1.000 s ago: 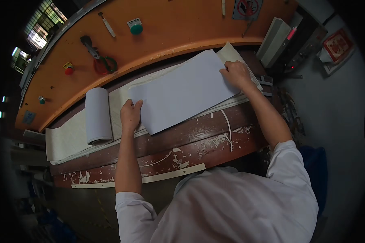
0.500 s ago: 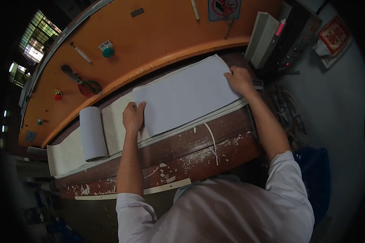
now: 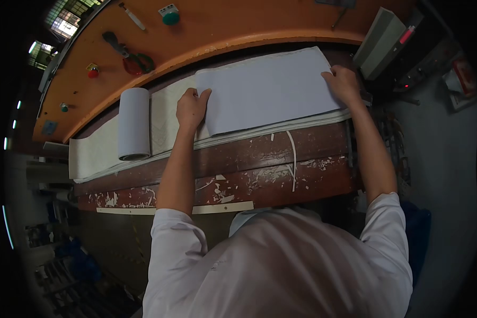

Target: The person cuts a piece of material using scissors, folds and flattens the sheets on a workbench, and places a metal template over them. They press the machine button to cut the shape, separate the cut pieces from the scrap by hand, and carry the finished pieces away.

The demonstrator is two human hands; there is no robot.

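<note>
A flat white sheet (image 3: pixel 265 87) lies on a stack of long cream-coloured sheets (image 3: pixel 167 108) along the bench. My left hand (image 3: pixel 192 108) is at its left edge, the thumb on top and the fingers curled. At the opposite end, my right hand (image 3: pixel 343 85) pinches the right edge near the upper corner, the fingertips partly hidden. A white roll (image 3: pixel 134 122) rests on the cream sheets to the left of my left hand, apart from it.
Behind the stack rises an orange panel (image 3: pixel 222 26) with green buttons, a red button (image 3: pixel 93 72) and scissors (image 3: pixel 138 62). Scraps and a thin curved strip (image 3: pixel 293 159) litter the brown bench front (image 3: pixel 249 183). A grey metal block (image 3: pixel 380 45) stands at right.
The view has tilted, so the bench and both hands appear higher and slightly to the right. Both hands stay at the same edges of the sheet, which looks unmoved on the stack.
</note>
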